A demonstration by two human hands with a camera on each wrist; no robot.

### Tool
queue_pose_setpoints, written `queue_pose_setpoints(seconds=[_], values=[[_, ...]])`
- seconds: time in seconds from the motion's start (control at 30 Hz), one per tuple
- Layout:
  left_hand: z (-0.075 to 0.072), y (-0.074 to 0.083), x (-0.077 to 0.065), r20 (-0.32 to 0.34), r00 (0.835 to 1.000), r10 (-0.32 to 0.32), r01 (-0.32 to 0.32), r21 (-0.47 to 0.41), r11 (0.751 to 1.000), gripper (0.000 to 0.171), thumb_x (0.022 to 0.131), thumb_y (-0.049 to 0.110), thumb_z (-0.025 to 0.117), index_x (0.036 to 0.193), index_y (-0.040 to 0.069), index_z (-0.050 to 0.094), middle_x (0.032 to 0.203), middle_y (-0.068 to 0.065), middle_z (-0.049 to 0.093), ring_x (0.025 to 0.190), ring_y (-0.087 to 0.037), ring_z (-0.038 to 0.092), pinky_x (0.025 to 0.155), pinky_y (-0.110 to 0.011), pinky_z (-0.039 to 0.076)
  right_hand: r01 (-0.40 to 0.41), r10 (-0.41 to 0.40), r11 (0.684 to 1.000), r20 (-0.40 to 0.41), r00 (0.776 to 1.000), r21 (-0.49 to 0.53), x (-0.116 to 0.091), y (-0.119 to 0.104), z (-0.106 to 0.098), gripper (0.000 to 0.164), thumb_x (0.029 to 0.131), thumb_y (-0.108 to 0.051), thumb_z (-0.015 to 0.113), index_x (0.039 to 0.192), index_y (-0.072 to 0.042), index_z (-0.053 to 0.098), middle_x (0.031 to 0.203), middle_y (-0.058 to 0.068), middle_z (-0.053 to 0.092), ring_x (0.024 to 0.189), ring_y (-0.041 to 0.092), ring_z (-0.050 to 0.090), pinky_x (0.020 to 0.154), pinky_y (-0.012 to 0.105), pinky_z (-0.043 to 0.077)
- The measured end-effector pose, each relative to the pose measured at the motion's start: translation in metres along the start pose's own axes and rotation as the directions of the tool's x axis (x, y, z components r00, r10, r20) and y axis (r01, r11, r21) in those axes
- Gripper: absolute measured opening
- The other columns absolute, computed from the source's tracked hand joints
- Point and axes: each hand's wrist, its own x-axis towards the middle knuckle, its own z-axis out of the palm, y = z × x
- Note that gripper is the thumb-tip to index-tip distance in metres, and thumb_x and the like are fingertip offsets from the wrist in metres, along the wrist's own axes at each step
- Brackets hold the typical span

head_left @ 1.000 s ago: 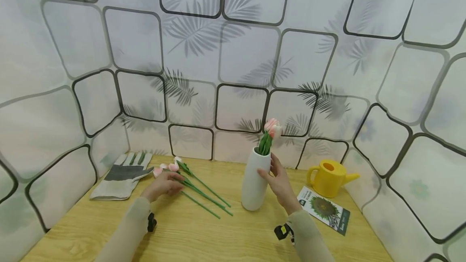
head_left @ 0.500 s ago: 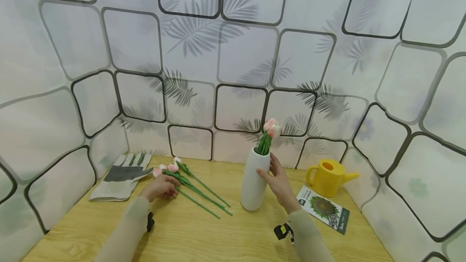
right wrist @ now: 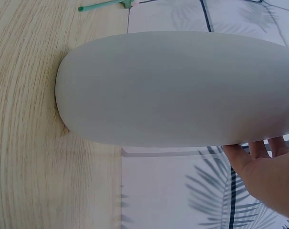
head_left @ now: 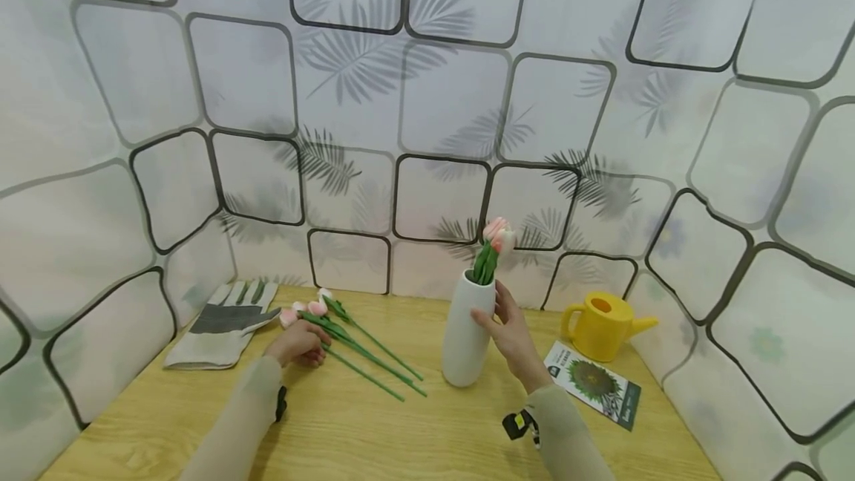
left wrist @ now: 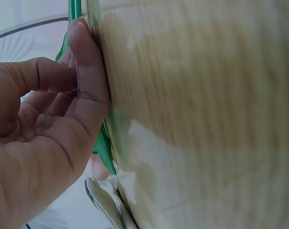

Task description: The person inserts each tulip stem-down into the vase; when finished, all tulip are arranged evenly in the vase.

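My right hand grips the upper part of a tall white vase, its thumb on the front and its fingers round the far side. The vase stands on the table, slightly tilted in the head view, with pink and white artificial tulips in its mouth. On the left, my left hand lies low over the nearest loose tulip, whose stem emerges at the curled fingertips. Close up, my left hand has thumb and fingers together; the pinched spot is hidden. Other loose tulips lie just behind.
Work gloves lie at the left, with a grey pointed tool on them beside the tulip heads. A yellow watering can and a sunflower seed packet are at the right. Patterned curtain walls border the wooden table.
My left hand has drawn slightly left along the loose tulips and its fingers have curled in more. My right hand and the vase have stayed in place.
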Motion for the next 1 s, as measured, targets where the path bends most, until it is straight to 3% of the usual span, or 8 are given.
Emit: queue_pose_setpoints(seconds=[0.2, 0.33, 0.47, 0.6, 0.8, 1.0], values=[[-0.004, -0.005, 0.001, -0.003, 0.999, 0.05, -0.05, -0.05, 0.997, 0.029, 0.088, -0.009, 0.048, 0.115, -0.018, 0.057, 0.078, -0.016, 0.07, 0.063, -0.016, 0.069, 0.062, -0.031, 0.061, -0.006, 0.006, 1.0, -0.002, 1.0, -0.01, -0.001, 0.0, 0.001, 0.083, 0.093, -0.031, 0.069, 0.157, -0.02, 0.02, 0.159, 0.014, 0.028, 0.145, 0.037, 0.031, 0.117, 0.06, 0.026], [-0.007, -0.003, 0.001, -0.067, 0.992, 0.106, -0.111, -0.072, 0.991, 0.027, 0.093, -0.006, 0.047, 0.115, -0.02, 0.056, 0.083, -0.021, 0.07, 0.069, -0.021, 0.071, 0.067, -0.034, 0.062, -0.001, 0.001, 1.0, -0.001, 1.0, -0.012, -0.001, 0.0, 0.0, 0.083, 0.092, -0.033, 0.07, 0.157, -0.02, 0.019, 0.159, 0.015, 0.028, 0.145, 0.038, 0.031, 0.117, 0.06, 0.026], [-0.007, 0.006, 0.0, -0.164, 0.981, 0.106, -0.127, -0.126, 0.984, 0.036, 0.098, 0.013, 0.057, 0.119, -0.017, 0.058, 0.087, -0.024, 0.071, 0.075, -0.028, 0.073, 0.071, -0.039, 0.062, 0.003, -0.003, 1.0, -0.002, 1.0, -0.012, 0.0, 0.001, 0.0, 0.083, 0.092, -0.032, 0.07, 0.157, -0.019, 0.02, 0.159, 0.015, 0.028, 0.144, 0.038, 0.031, 0.117, 0.06, 0.026], [-0.004, 0.015, -0.003, -0.265, 0.96, 0.092, -0.145, -0.187, 0.972, 0.046, 0.094, 0.028, 0.068, 0.118, -0.011, 0.06, 0.086, -0.021, 0.071, 0.075, -0.028, 0.073, 0.075, -0.043, 0.062, 0.007, -0.007, 1.0, -0.008, 1.0, -0.011, 0.001, 0.002, -0.001, 0.083, 0.092, -0.032, 0.07, 0.157, -0.019, 0.021, 0.158, 0.015, 0.03, 0.144, 0.038, 0.032, 0.117, 0.059, 0.027], [0.003, 0.025, -0.005, -0.389, 0.92, 0.059, -0.187, -0.3, 0.935, 0.036, 0.094, 0.015, 0.068, 0.118, -0.01, 0.058, 0.086, -0.014, 0.07, 0.069, -0.016, 0.069, 0.072, -0.036, 0.062, 0.008, -0.008, 1.0, -0.007, 1.0, 0.0, 0.001, 0.002, 0.0, 0.082, 0.092, -0.029, 0.071, 0.157, -0.019, 0.022, 0.158, 0.015, 0.031, 0.143, 0.038, 0.033, 0.117, 0.058, 0.028], [0.009, 0.038, -0.004, -0.453, 0.89, 0.057, -0.247, -0.373, 0.894, 0.032, 0.094, 0.007, 0.064, 0.122, -0.007, 0.056, 0.081, -0.001, 0.066, 0.07, -0.013, 0.069, 0.07, -0.029, 0.062, 0.015, -0.015, 1.0, -0.016, 1.0, 0.004, 0.0, 0.001, 0.001, 0.081, 0.092, -0.028, 0.071, 0.157, -0.02, 0.023, 0.158, 0.014, 0.031, 0.143, 0.037, 0.033, 0.117, 0.059, 0.028]])
